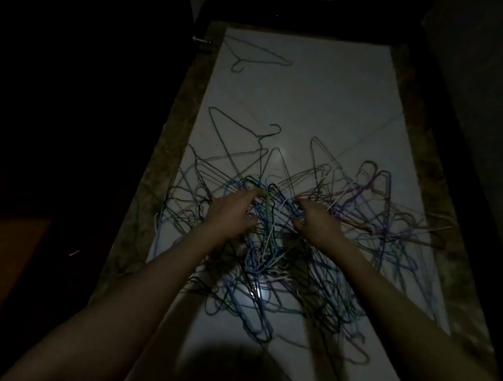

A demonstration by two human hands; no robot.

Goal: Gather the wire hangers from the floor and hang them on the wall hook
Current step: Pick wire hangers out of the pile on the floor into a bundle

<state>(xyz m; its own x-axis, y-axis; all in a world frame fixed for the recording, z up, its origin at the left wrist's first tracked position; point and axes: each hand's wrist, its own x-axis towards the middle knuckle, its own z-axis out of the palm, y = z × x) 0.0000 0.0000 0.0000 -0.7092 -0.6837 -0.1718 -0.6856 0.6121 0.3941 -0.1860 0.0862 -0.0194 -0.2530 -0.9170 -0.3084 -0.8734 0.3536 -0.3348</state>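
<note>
A tangled pile of wire hangers [270, 264], blue, green, black and purple, lies on the pale floor [317, 97] in dim light. My left hand [232, 211] reaches into the pile's top, fingers curled around hanger hooks. My right hand [316, 218] is beside it, fingers closed on a bunch of hangers. One loose hanger [235, 129] lies just beyond the pile. Another single hanger [253, 54] lies far back on the left. No wall hook is visible.
The floor strip is narrow, bordered by a dark marbled band [154, 179] on both sides. A dark door with a small metal knob [200, 40] stands at left. Dark walls rise at right and at the far end.
</note>
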